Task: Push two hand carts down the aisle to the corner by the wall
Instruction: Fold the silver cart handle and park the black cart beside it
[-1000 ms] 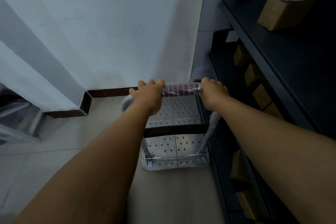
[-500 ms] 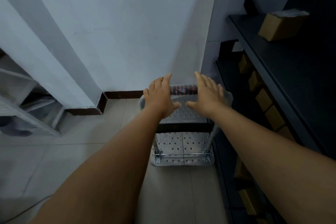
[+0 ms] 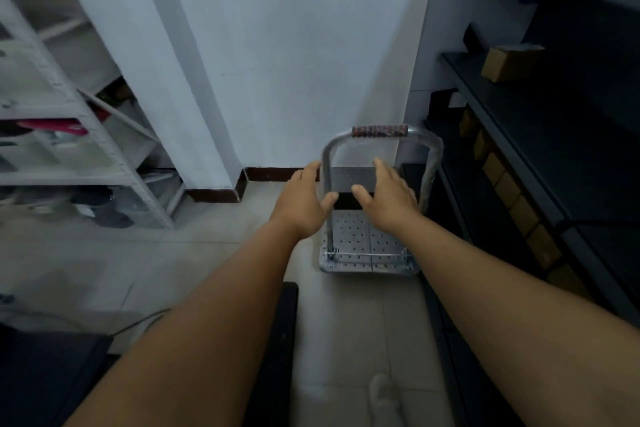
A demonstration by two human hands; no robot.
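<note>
Two bare hands, left hand [image 3: 304,202] and right hand [image 3: 388,199], hover with fingers spread, gripping nothing, near the silver perforated-metal hand cart [image 3: 367,246] parked against the far white wall [image 3: 294,55].

I can't read any text, label, brand, number or sign here. The cardboard boxes [image 3: 512,63] on the dark shelving [image 3: 540,135], to the right of the hand cart [image 3: 367,243], show plain brown faces with nothing I can make out. The cart's perforated metal deck and its red-striped grip [image 3: 379,131] carry no lettering that I can see. The white rack [image 3: 86,135] left of the cart is too blurred to tell.
</note>
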